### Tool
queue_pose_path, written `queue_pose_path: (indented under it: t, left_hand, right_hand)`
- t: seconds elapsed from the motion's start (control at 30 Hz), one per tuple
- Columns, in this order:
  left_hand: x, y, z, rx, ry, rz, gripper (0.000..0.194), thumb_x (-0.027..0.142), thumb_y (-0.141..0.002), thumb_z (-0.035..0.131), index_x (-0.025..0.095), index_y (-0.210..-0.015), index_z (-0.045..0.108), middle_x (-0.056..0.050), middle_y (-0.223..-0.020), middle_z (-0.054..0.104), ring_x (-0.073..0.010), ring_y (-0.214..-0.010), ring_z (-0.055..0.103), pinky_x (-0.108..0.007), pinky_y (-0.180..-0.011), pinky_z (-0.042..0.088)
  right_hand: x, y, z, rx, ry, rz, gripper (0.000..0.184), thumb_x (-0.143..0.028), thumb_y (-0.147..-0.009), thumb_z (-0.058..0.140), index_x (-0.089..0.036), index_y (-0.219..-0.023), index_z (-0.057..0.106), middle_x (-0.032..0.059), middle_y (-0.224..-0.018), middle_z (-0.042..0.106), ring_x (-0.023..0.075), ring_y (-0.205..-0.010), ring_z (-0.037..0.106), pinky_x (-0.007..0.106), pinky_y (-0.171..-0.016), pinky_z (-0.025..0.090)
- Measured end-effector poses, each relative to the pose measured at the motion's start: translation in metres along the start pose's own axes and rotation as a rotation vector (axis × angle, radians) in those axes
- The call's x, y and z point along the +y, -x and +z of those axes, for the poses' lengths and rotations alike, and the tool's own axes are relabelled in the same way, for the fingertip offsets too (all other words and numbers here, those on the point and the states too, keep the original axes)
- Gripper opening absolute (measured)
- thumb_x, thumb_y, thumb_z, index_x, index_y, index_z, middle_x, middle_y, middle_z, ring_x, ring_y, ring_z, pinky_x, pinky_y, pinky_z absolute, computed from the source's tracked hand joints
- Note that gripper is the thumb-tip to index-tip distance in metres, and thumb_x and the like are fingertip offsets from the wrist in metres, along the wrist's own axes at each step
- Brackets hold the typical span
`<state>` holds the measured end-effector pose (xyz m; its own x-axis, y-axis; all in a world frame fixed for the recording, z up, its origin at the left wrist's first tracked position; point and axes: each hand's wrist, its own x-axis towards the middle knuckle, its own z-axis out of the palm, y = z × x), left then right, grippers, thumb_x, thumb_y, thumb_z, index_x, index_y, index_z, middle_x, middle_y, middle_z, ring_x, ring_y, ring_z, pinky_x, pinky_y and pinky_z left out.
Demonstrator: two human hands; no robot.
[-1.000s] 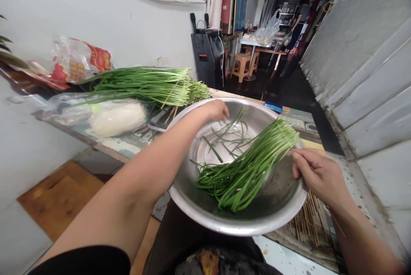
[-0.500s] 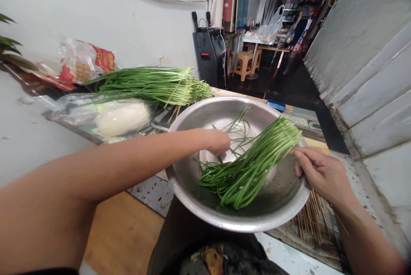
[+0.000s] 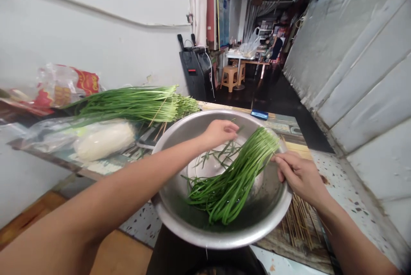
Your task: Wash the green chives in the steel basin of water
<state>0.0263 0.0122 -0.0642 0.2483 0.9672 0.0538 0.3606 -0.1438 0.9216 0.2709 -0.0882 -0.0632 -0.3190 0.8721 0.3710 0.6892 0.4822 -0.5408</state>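
Observation:
A wide steel basin [image 3: 221,240] rests across my lap and the low table. My right hand [image 3: 298,174], at the basin's right rim, pinches a thin bamboo skewer whose tail shows under my wrist. On that skewer, by the cut pale ends, hangs a bunch of green chives [image 3: 231,180], its leaves drooping into the basin. Over the far part of the basin is my left hand [image 3: 223,132], palm inward, fingers curved and apart near a few loose chive leaves [image 3: 221,153]. Whether a leaf touches its fingers is hard to see.
More chives [image 3: 131,103] lie in a pile at the left, beside a white lump in a plastic bag [image 3: 104,138] and a red printed bag [image 3: 69,84]. Bare skewers [image 3: 302,223] lie right of the basin. Behind stand a black speaker [image 3: 196,71] and a stool [image 3: 229,78].
My left hand has risen from low in the basin toward its far side, and its fingers have loosened from a closed shape. My right hand keeps its pinch. The camera view has shifted.

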Motion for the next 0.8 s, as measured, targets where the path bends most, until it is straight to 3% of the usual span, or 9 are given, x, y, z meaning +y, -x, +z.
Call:
queue_pose_path:
  t: [0.1,0.2,0.37,0.6,0.8]
  left_hand:
    - [0.02,-0.001,0.015,0.103,0.166,0.009,0.018,0.016,-0.068,0.065,0.013,-0.085,0.068,-0.003,-0.068,0.068,-0.012,-0.064,0.062,-0.026,-0.07,0.048]
    - [0.032,0.001,0.022,0.132,0.176,0.008,0.014,0.017,-0.069,0.066,0.013,-0.081,0.069,-0.001,-0.061,0.065,-0.0112,-0.06,0.059,-0.026,-0.069,0.047]
    - [0.032,0.006,0.024,0.124,0.14,0.002,0.014,0.018,-0.07,0.065,0.012,-0.082,0.07,-0.001,-0.059,0.063,-0.0106,-0.057,0.057,-0.026,-0.067,0.047]
    - [0.034,0.007,0.03,0.073,0.132,0.063,0.022,0.016,-0.072,0.064,0.013,-0.093,0.071,-0.005,-0.079,0.07,-0.011,-0.064,0.06,-0.027,-0.071,0.048]
    - [0.037,0.009,0.032,0.107,0.117,0.079,0.021,0.017,-0.073,0.063,0.013,-0.092,0.071,-0.004,-0.081,0.071,-0.012,-0.069,0.062,-0.029,-0.077,0.049]
  right_hand:
    - [-0.002,0.0,0.0,0.002,-0.001,0.003,0.029,-0.028,-0.092,0.043,-0.021,-0.07,0.061,-0.0032,-0.051,0.056,0.0142,-0.064,0.055,0.028,-0.069,0.04]
    - [-0.003,0.0,0.0,0.002,-0.011,0.008,0.03,-0.027,-0.092,0.043,-0.021,-0.069,0.061,-0.0032,-0.05,0.056,0.0137,-0.064,0.054,0.027,-0.069,0.04]
    - [-0.004,0.0,0.001,0.008,-0.016,0.005,0.03,-0.027,-0.092,0.043,-0.021,-0.069,0.062,-0.0034,-0.05,0.056,0.0138,-0.065,0.055,0.027,-0.07,0.04]
    - [-0.005,0.0,0.0,-0.001,-0.028,0.006,0.031,-0.026,-0.092,0.043,-0.021,-0.067,0.06,-0.0038,-0.049,0.056,0.0132,-0.063,0.054,0.027,-0.071,0.04]
    - [-0.005,0.002,-0.002,0.01,-0.032,0.011,0.036,-0.028,-0.092,0.042,-0.021,-0.058,0.055,-0.0026,-0.049,0.056,0.0139,-0.063,0.054,0.028,-0.071,0.04]
